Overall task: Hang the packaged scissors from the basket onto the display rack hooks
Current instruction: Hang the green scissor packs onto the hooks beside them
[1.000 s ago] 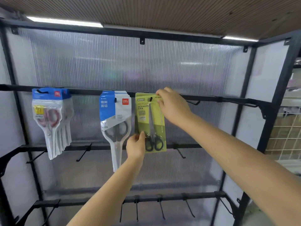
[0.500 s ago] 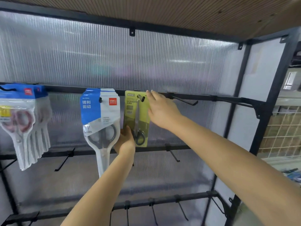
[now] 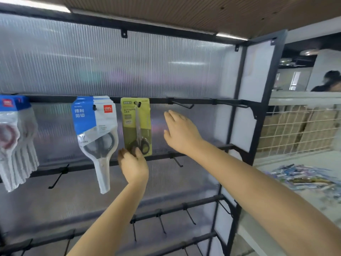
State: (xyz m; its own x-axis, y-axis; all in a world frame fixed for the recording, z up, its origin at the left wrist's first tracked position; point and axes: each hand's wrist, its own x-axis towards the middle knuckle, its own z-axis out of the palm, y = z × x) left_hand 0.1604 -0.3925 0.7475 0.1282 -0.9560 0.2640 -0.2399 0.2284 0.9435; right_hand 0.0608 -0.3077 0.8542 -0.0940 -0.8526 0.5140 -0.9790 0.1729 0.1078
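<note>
Left of the green scissors pack point(image 3: 136, 126), a blue-and-white pack point(image 3: 96, 130) hangs from the same rail. Your left hand point(image 3: 133, 166) pinches the green pack's bottom edge; it hangs on its hook point(image 3: 137, 103). Right of it, your right hand point(image 3: 181, 133) hovers with fingers straight, holding nothing.

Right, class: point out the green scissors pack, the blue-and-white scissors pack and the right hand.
green scissors pack point(image 3: 136, 124), head view, card's middle.
blue-and-white scissors pack point(image 3: 96, 126), head view, front face.
right hand point(image 3: 181, 133), head view, back of hand.

Matt black metal display rack point(image 3: 203, 101); ribbed translucent plastic back panel point(image 3: 129, 67); green scissors pack point(image 3: 136, 126) of matt card under glossy plastic.
</note>
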